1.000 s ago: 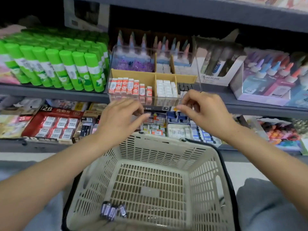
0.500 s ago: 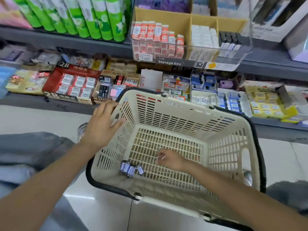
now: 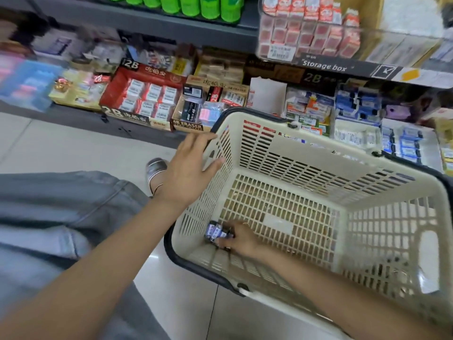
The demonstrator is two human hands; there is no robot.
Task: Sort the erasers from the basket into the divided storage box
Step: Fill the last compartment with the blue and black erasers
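Observation:
A cream plastic basket (image 3: pixel 367 197) with a dark rim sits low in front of me. On its floor, near the left corner, lie a few small dark-wrapped erasers (image 3: pixel 215 232). My right hand (image 3: pixel 241 239) is down inside the basket, fingers curled round those erasers. My left hand (image 3: pixel 190 169) rests flat against the outside of the basket's left wall, fingers spread and straight. The clear divided storage box (image 3: pixel 326 62), labelled "Storage box", stands on the shelf at the upper right. Red-and-white erasers fill its left compartment.
Shelves in front carry trays of boxed erasers (image 3: pixel 144 96), a "4B ERASER" carton (image 3: pixel 188 125) and green glue sticks (image 3: pixel 186 6) above. Pale floor tiles lie below. My knee in grey trousers (image 3: pixel 61 209) is at the left, a shoe (image 3: pixel 155 168) beside the basket.
Both hands dropped from the storage box to the basket. The right hand went inside, reached left and closed on the dark erasers. The view tilted down and nearer.

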